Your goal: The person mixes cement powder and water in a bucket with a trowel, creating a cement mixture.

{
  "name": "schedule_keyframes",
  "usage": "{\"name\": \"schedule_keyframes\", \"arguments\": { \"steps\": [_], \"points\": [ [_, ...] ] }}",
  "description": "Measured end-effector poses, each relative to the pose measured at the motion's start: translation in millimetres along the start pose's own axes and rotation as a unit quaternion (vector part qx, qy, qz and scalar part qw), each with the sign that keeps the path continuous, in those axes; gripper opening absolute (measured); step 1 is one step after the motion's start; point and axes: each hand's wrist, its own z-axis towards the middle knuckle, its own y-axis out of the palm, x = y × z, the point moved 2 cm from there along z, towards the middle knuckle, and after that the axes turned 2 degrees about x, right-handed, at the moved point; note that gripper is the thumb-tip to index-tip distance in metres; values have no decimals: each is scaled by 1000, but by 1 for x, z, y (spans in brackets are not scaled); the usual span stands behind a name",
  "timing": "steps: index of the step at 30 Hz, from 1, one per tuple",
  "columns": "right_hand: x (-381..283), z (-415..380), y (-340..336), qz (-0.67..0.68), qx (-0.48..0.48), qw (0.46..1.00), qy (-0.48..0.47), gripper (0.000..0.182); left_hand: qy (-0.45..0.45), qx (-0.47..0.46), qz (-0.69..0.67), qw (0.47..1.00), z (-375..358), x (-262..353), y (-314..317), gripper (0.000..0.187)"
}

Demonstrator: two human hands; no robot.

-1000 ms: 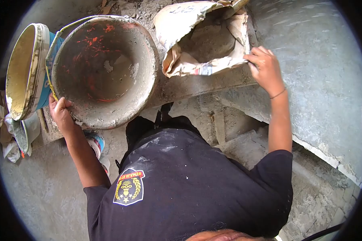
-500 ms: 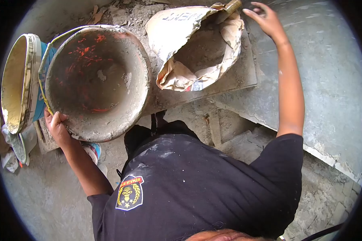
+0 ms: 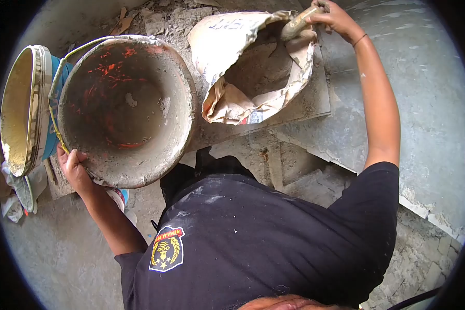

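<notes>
My left hand (image 3: 74, 166) is closed at the lower left rim of a round bucket (image 3: 183, 139), beside its yellowish wire handle (image 3: 53, 116). Grey crust coats the bucket, with red-orange streaks showing inside. To its right lies a paper sack (image 3: 225, 39), its torn mouth facing me and grey powder (image 3: 256, 70) within. At the sack's upper right edge, my right hand (image 3: 335, 20) grips the outer end of a dusty cylinder (image 3: 297, 25). The other end of this cylinder points into the sack's mouth.
A blue and white bucket (image 3: 54, 106) leans on its side at the left. Plastic bags and scraps (image 3: 20, 191) lie below it. The bucket and sack rest on a dusty board (image 3: 315, 101). A grey concrete slab (image 3: 429, 119) with a chipped edge fills the right side.
My right hand has closed on the cylinder, which it was beside with fingers apart. The cylinder now tilts further into view over the sack. My left hand stays at the bucket rim.
</notes>
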Motion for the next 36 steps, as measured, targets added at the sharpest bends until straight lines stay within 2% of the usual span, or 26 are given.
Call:
{"name": "schedule_keyframes", "arguments": {
  "steps": [1, 3, 4, 5, 7, 8, 9, 11, 12, 13, 15, 16, 19, 20, 21, 24, 28, 30, 34, 36],
  "points": [
    [-14, -11, -1, -1, -1, 1000, 0, 29, -8, 5, -5, 1000, -1, 1, 1, 35],
    [-34, -24, 0, -105, -62, 992, -26, 29, -6, 13, 11, 1000, 0, -4, -4, 34],
    [-42, -28, 2, -167, -59, 980, -86, 33, -3, 20, 28, 999, 2, -7, -8, 33],
    [-48, -32, 4, -168, -59, 980, -85, 33, -4, 20, 27, 999, 6, -14, -16, 33],
    [-68, -43, 13, -415, -74, 884, -202, 41, -9, -24, 21, 999, 12, -27, -29, 46],
    [-79, -46, 20, -468, -81, 868, -148, 46, -9, -25, 21, 999, 10, -23, -22, 46],
    [-85, -49, 26, -468, -80, 868, -147, 46, -1, -1, 3, 1000, 6, -14, -9, 39],
    [-95, -53, 38, -552, -95, 820, -113, 47, 7, 23, -14, 1000, 2, -3, 0, 32],
    [-105, -60, 47, -586, -94, 800, -95, 35, -3, 19, -9, 1000, 1, -1, 2, 33],
    [-102, -59, 49, -586, -94, 799, -94, 35, -15, 14, -4, 1000, 0, -1, 2, 34],
    [-90, -57, 58, -637, -70, 757, -124, 54, -11, 8, 4, 1000, 4, -8, -5, 34],
    [-87, -56, 60, -638, -70, 756, -123, 54, -5, 2, 14, 1000, 6, -11, -9, 34],
    [-78, -53, 64, -601, -115, 781, -122, 45, 8, 3, 20, 1000, 9, -18, -14, 37],
    [-74, -54, 64, -612, -103, 770, -148, 38, 7, 4, 19, 1000, 8, -16, -12, 37],
    [-70, -53, 66, -613, -104, 769, -149, 38, 15, 8, 21, 1000, 7, -12, -8, 38],
    [-59, -50, 74, -691, -68, 704, -150, 31, 8, 15, 8, 1000, 0, -4, 0, 42],
    [-56, -52, 84, -697, -58, 696, -162, 31, 6, -11, -7, 1000, 5, -13, -8, 46],
    [-51, -50, 86, -706, -25, 678, -204, 32, 0, -12, -10, 1000, 6, -14, -9, 47],
    [-59, -59, 87, -681, -66, 697, -214, 34, -27, -4, -15, 1000, 3, -12, -9, 41],
    [-63, -62, 78, -626, -92, 743, -219, 35, -21, -3, -16, 1000, 3, -9, -4, 42]
  ]
}}
